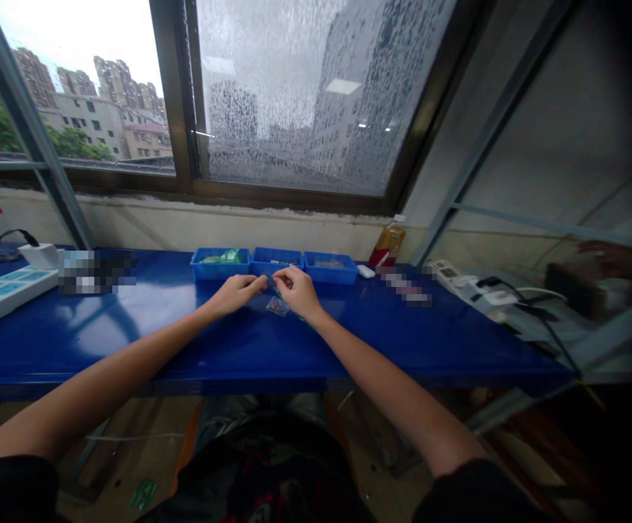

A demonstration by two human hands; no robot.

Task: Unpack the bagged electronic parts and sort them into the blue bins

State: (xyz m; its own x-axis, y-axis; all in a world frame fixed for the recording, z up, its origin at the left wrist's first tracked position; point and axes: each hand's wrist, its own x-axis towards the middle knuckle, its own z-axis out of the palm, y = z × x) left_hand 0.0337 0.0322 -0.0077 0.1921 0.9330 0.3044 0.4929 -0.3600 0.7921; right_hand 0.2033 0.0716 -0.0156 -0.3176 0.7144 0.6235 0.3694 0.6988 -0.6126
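Both my hands meet over the blue table (131, 334), just in front of three small blue trays. My left hand (235, 292) and my right hand (296, 289) each pinch a small clear plastic bag (277, 306) that hangs between them, with something small and dark inside. The left tray (219, 264) holds green packets. The middle tray (277, 259) and the right tray (330, 267) hold small parts I cannot make out.
A white power strip (0, 293) with a plugged adapter lies at the table's left end. A small drink carton (386, 245) and a white object (365, 271) stand right of the trays. Another power strip (466, 285) with cables lies further right. A window is behind.
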